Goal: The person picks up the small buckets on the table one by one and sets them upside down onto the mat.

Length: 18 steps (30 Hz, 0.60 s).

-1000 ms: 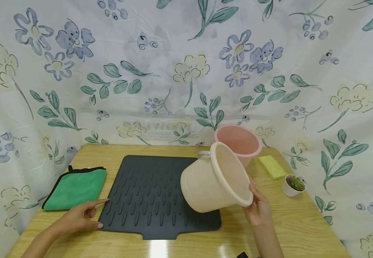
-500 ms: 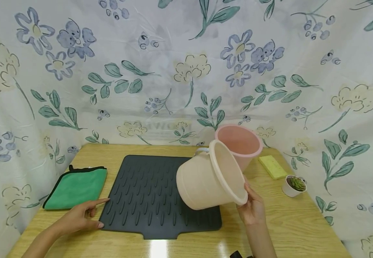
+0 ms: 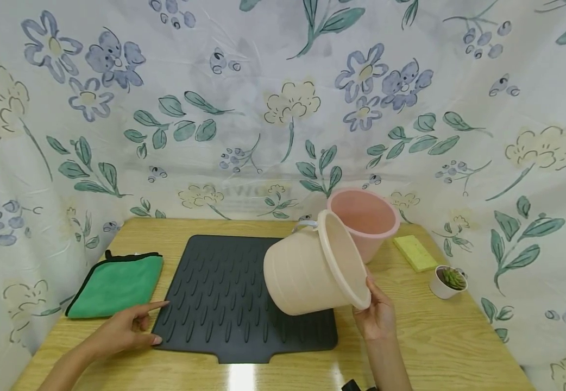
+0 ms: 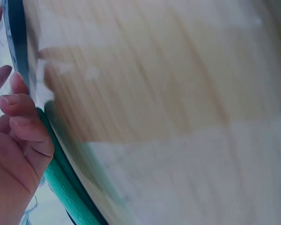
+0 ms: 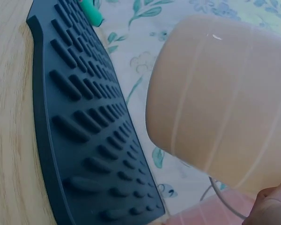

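One cream bucket (image 3: 296, 274) | tilted, left of right hand (image 3: 377, 316) gripping its rim (image 3: 354, 296) | left hand (image 3: 125, 329), index straight, at black mat (image 3: 219, 288)

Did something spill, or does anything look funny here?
The cream bucket is tipped almost sideways above the mat, odd next to the upright pink bucket. But the right hand holds the tipped one, so that looks deliberate. I see no spill.

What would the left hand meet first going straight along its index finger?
The left hand would first meet the dark mat, whose left edge lies right at it in the head view. Skimming above that, likely the cream bucket next, though depth is unclear.
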{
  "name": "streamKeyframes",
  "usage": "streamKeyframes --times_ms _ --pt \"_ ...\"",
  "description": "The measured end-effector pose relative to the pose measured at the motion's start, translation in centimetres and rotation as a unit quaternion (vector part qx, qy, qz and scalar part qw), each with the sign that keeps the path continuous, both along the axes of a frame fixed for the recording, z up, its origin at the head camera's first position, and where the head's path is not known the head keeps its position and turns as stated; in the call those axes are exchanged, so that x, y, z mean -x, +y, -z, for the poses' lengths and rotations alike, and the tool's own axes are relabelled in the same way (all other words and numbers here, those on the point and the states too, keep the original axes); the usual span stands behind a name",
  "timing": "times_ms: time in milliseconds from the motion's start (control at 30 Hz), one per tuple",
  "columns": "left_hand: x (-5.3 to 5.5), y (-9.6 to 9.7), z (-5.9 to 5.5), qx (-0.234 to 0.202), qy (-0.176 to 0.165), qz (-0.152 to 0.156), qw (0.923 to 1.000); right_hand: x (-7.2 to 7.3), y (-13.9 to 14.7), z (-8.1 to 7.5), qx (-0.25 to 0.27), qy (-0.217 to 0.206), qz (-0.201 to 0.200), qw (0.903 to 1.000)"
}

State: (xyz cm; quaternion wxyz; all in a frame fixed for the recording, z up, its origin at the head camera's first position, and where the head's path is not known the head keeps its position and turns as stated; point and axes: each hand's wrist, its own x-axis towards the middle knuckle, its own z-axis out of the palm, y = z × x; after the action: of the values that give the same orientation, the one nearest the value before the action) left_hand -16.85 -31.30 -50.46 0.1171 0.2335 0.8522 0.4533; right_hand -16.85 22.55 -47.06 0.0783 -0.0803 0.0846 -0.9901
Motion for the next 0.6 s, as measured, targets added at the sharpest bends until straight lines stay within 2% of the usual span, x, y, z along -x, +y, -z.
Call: streamKeyframes --times_ms 367,600 --pt "0.1 2.8 -0.8 0.008 -0.02 -0.061 0.9979 0.1 -1.2 0.5 0.026 0.015 -0.006 0.9995" --pt "0.2 4.4 -1.3 -0.025 -0.013 -0.079 0.9965 0.2 -1.8 0.8 0.028 0.014 -0.004 0.9995"
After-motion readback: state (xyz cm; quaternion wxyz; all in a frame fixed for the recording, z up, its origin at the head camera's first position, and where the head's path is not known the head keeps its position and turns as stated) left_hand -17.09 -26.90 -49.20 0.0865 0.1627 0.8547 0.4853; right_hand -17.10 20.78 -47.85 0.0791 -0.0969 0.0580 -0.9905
